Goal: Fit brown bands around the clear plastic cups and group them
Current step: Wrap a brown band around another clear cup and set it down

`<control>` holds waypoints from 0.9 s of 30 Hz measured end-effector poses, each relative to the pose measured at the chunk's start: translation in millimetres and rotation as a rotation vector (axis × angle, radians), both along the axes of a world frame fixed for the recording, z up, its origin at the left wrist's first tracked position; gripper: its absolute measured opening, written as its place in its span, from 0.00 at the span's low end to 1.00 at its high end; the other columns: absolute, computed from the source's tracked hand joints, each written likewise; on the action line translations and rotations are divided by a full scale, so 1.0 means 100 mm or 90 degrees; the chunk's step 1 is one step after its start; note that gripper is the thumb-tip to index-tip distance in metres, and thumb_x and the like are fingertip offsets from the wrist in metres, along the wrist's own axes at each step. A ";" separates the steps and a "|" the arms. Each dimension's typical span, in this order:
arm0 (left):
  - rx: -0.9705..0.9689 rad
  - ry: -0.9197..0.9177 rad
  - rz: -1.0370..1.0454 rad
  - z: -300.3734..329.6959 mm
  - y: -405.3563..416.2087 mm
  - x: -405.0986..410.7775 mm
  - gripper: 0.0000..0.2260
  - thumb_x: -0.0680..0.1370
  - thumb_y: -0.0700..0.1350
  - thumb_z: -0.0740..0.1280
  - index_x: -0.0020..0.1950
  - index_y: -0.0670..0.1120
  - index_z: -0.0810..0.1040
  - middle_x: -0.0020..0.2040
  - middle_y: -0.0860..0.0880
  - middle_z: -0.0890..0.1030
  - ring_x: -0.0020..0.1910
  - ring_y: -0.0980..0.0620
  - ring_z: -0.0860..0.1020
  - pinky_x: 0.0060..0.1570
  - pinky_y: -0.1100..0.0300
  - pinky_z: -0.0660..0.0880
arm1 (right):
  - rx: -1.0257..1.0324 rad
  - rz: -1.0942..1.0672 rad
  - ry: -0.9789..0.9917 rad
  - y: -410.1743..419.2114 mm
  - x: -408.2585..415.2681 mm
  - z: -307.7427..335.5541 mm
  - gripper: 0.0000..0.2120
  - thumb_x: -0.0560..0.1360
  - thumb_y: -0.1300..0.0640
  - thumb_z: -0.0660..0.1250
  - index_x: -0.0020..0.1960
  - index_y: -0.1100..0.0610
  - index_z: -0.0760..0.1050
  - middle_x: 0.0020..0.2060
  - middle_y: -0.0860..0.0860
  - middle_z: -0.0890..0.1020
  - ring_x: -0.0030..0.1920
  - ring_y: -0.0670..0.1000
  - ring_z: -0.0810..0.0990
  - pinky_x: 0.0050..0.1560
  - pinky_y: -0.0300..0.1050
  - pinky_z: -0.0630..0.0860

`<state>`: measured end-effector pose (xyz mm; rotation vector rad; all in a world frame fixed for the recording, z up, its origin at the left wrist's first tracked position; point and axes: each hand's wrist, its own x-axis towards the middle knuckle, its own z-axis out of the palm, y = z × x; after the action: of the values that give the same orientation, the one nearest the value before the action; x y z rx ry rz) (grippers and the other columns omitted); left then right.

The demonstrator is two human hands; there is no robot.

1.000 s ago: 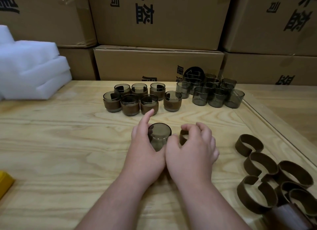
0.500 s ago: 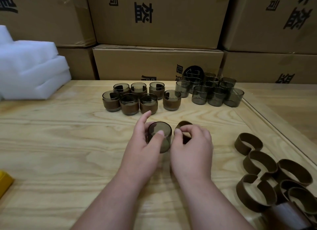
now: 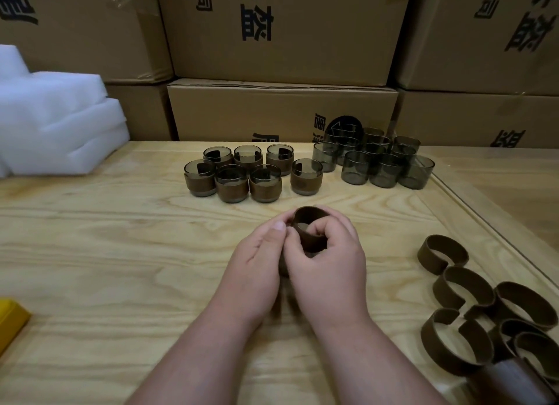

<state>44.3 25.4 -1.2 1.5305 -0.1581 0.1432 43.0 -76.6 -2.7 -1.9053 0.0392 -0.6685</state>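
Foam blocks (image 3: pixel 57 114), white and soft-edged, lie at far left on the pale, grained wooden table (image 3: pixel 90 253), with a yellow object (image 3: pixel 10 320) at its near left edge. Seven banded cups (image 3: pixel 248 172) of smoky clear plastic stand grouped centre-back; just beside them on the right, bare cups (image 3: pixel 378 162) cluster before stacked cardboard boxes (image 3: pixel 281 111) printed with black characters. At centre the left hand (image 3: pixel 257 262) curls its fingers round a cup that is mostly hidden, while the right hand (image 3: pixel 329 262) pinches a curved brown band (image 3: pixel 311 223) at that cup. Open C-shaped loose bands (image 3: pixel 472 308) lie heaped at right.
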 end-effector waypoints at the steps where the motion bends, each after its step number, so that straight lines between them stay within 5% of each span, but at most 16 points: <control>1: -0.016 0.001 0.001 0.00 0.00 0.00 0.16 0.87 0.43 0.57 0.58 0.55 0.83 0.54 0.57 0.87 0.55 0.60 0.84 0.49 0.71 0.77 | 0.002 0.012 0.003 0.00 -0.01 0.00 0.14 0.71 0.55 0.74 0.38 0.45 0.68 0.61 0.41 0.78 0.60 0.36 0.74 0.56 0.23 0.67; 5: -0.073 0.022 -0.005 0.01 0.02 0.01 0.16 0.86 0.40 0.57 0.60 0.52 0.84 0.54 0.51 0.87 0.55 0.55 0.85 0.47 0.68 0.79 | 0.034 0.076 0.055 0.03 -0.04 0.02 0.17 0.67 0.49 0.69 0.52 0.36 0.67 0.62 0.36 0.77 0.60 0.42 0.78 0.57 0.37 0.77; 9: -0.101 0.055 -0.007 0.02 0.01 0.01 0.15 0.85 0.40 0.60 0.60 0.52 0.84 0.54 0.49 0.88 0.54 0.53 0.86 0.46 0.66 0.80 | 0.058 0.099 0.083 0.03 -0.04 0.01 0.23 0.66 0.49 0.65 0.56 0.31 0.62 0.52 0.40 0.80 0.51 0.43 0.82 0.45 0.30 0.76; 14: -0.094 0.046 0.004 0.01 0.02 0.02 0.12 0.82 0.41 0.67 0.63 0.51 0.83 0.56 0.51 0.87 0.55 0.54 0.85 0.47 0.65 0.80 | 0.029 0.114 0.045 0.03 -0.03 -0.03 0.22 0.71 0.58 0.65 0.58 0.38 0.64 0.59 0.40 0.71 0.59 0.34 0.74 0.52 0.23 0.70; 17: -0.103 0.040 0.039 0.01 0.02 0.03 0.12 0.80 0.41 0.70 0.61 0.52 0.83 0.56 0.53 0.87 0.53 0.56 0.85 0.48 0.65 0.80 | 0.003 0.102 0.018 0.04 -0.03 -0.03 0.21 0.71 0.58 0.64 0.59 0.40 0.67 0.59 0.39 0.66 0.64 0.40 0.71 0.58 0.22 0.66; 20: -0.119 0.049 0.047 0.00 0.02 0.04 0.12 0.81 0.40 0.70 0.62 0.51 0.83 0.55 0.51 0.87 0.55 0.52 0.85 0.51 0.60 0.82 | 0.052 0.107 0.034 0.01 -0.01 -0.02 0.25 0.71 0.54 0.65 0.62 0.33 0.64 0.59 0.32 0.72 0.62 0.42 0.77 0.58 0.33 0.76; 24: -0.127 0.034 0.044 0.00 0.04 0.04 0.13 0.81 0.39 0.68 0.64 0.49 0.82 0.55 0.51 0.87 0.55 0.52 0.86 0.49 0.63 0.82 | 0.086 0.124 0.065 -0.01 0.00 -0.03 0.25 0.74 0.57 0.69 0.59 0.30 0.67 0.53 0.32 0.80 0.54 0.31 0.78 0.47 0.23 0.73; 27: -0.140 0.029 0.030 0.00 0.03 0.04 0.16 0.79 0.39 0.70 0.66 0.49 0.80 0.55 0.53 0.87 0.56 0.55 0.85 0.52 0.64 0.80 | 0.070 0.118 0.073 0.00 0.01 -0.04 0.22 0.75 0.52 0.71 0.62 0.31 0.69 0.52 0.31 0.80 0.56 0.30 0.77 0.48 0.22 0.72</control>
<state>48.2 28.8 -0.8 1.3177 -0.0675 0.1576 43.8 -76.6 -6.4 -1.8139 -0.0275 -0.4236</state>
